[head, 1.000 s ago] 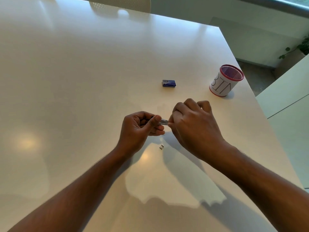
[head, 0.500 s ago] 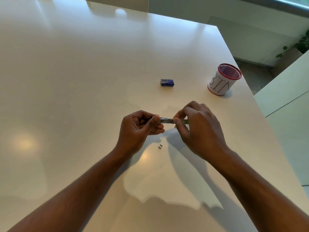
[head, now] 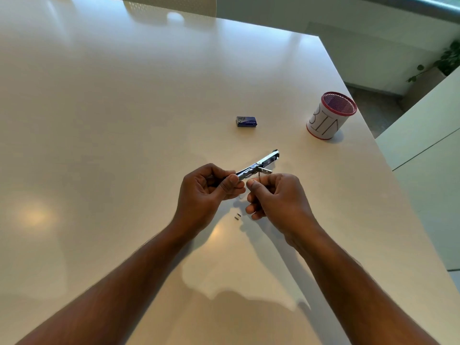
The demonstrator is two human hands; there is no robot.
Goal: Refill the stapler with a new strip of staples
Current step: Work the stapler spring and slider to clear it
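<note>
Both forearms are bare to the frame's edge, and the left hand (head: pixel 209 188) and right hand (head: pixel 276 197) are ungloved.

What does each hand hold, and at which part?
The left hand grips the stapler at its near end. The right hand seems to pinch something thin below it; what it is cannot be told.
</note>
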